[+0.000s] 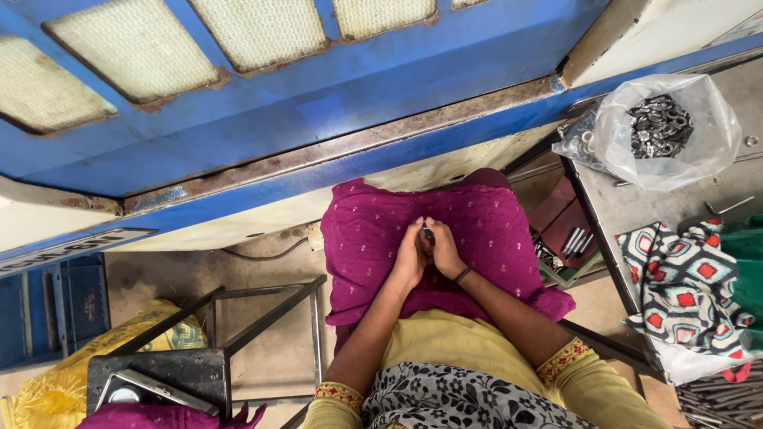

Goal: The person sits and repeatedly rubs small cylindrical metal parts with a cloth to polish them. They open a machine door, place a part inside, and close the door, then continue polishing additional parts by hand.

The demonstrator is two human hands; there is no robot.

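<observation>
Workshop floor under a blue metal frame; the person sits with a magenta cloth across the lap. Small dark metal part is pinched between both hands, held over the cloth. Left hand and right hand are both closed around it, fingertips meeting. Judgement: keeping the part low over the cloth catches any drop. Right of the hands: tray of pins, bag of metal rings farther off.
</observation>
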